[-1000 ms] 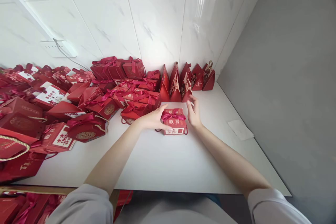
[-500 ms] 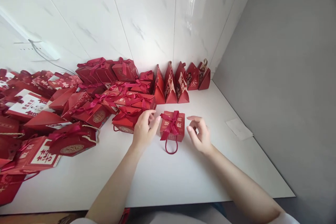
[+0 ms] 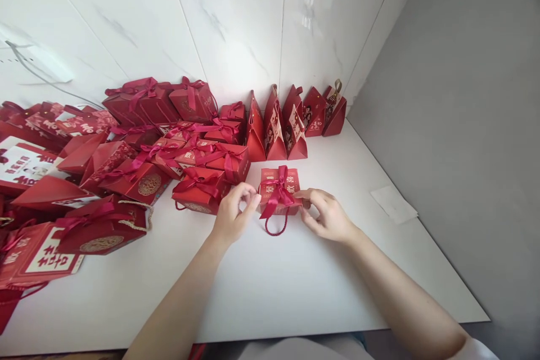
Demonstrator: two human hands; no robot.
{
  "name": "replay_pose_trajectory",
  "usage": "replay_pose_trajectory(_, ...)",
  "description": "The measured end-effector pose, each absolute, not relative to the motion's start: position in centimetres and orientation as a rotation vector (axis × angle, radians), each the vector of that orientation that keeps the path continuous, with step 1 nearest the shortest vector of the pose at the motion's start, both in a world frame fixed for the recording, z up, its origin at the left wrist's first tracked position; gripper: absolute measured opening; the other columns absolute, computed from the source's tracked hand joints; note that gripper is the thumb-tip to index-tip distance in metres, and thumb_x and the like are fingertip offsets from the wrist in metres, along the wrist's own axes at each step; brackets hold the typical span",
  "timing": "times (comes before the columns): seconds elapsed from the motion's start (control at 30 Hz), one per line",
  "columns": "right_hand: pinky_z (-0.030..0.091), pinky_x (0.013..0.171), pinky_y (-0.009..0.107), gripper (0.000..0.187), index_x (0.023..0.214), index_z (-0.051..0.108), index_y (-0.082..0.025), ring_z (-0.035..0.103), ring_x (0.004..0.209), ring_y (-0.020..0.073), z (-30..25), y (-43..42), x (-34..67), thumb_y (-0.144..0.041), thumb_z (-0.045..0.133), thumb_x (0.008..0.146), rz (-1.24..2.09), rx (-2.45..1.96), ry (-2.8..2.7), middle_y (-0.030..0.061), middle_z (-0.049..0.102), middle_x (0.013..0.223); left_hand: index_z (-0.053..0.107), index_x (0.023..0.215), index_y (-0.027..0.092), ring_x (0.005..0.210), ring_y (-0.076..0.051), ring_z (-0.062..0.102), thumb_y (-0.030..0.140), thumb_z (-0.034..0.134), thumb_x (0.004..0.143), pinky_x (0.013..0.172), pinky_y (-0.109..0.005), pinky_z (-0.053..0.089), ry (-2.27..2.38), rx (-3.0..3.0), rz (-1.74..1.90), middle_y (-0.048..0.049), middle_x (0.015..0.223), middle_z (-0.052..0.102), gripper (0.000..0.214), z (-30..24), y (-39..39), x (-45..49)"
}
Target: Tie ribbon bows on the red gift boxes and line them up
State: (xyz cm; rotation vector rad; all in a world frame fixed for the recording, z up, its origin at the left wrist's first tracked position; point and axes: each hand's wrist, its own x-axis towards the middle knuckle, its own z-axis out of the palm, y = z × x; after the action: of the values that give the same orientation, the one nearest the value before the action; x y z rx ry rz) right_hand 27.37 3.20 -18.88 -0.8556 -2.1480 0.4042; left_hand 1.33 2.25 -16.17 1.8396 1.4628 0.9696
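A small red gift box (image 3: 268,175) with gold lettering stands on the white table. A dark red ribbon bow (image 3: 282,185) is tied over its top, and a cord handle (image 3: 276,233) loops out on the near side. My right hand (image 3: 327,215) is at the box's right edge, index finger on top and thumb lower against the side. Beside the left edge is my left hand (image 3: 236,211), its fingers curled and the thumb apart from them, with nothing visible between. Whether its fingertips touch the box I cannot tell.
Many red gift boxes with ribbons (image 3: 145,183) lie crowded on the left. Several triangular red boxes (image 3: 276,143) stand in a row by the tiled wall. On the right lies a white paper (image 3: 394,205) near a grey partition (image 3: 455,124). A cable (image 3: 50,87) hangs at the left.
My right hand has moved left onto the box's right edge. My left hand stays close to the left side. The whole view has shifted slightly.
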Motion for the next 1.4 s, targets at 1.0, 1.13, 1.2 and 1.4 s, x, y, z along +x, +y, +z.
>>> replay_pose_trajectory(1.0, 0.053, 0.077, 0.033, 0.015, 0.113, 0.058, -0.028, 0.062, 0.082, 0.0173, -18.1, 2.2, 26.8, -0.022, 0.054, 0.099, 0.732, -0.917, -1.78, 0.0026, 0.064, 0.092, 0.059, 0.114, 0.022, 0.124, -0.027, 0.049, 0.05, 0.061, 0.089, 0.104, -0.038, 0.042, 0.95, 1.802, 1.129, -0.0106, 0.129, 0.053, 0.038, -15.2, 3.3, -0.8)
replay_pose_trajectory(1.13, 0.051, 0.093, 0.038, 0.014, 0.111, 0.061, -0.029, 0.06, 0.108, 0.0212, -17.2, 1.6, 25.8, -0.032, 0.051, 0.102, 1.064, -0.874, -1.653, 0.0061, 0.06, 0.114, 0.059, 0.092, 0.022, 0.136, -0.027, 0.043, 0.033, 0.067, 0.087, 0.117, -0.042, 0.031, 1.042, 1.953, 0.971, -0.0073, 0.14, 0.047, 0.015, -13.6, 1.8, 0.8)
replay_pose_trajectory(1.2, 0.046, 0.103, 0.042, 0.014, 0.109, 0.063, -0.029, 0.056, 0.119, 0.023, -16.9, 1.4, 25.5, -0.033, 0.052, 0.101, 1.086, -0.844, -1.696, 0.0063, 0.059, 0.121, 0.061, 0.088, 0.022, 0.135, -0.025, 0.044, 0.026, 0.065, 0.088, 0.116, -0.041, 0.032, 1.111, 1.998, 0.9, -0.0057, 0.138, 0.05, 0.006, -13.3, 1.3, 1.6)
replay_pose_trajectory(1.4, 0.036, 0.113, 0.049, 0.011, 0.101, 0.061, -0.027, 0.043, 0.135, 0.0263, -16.0, 1.2, 25.3, -0.031, 0.052, 0.102, 1.006, -0.856, -1.918, 0.008, 0.054, 0.136, 0.061, 0.085, 0.021, 0.132, -0.023, 0.046, 0.019, 0.059, 0.088, 0.113, -0.038, 0.036, 1.074, 2.052, 0.832, -0.0047, 0.133, 0.053, 0.004, -13.6, 1.0, 2.2)
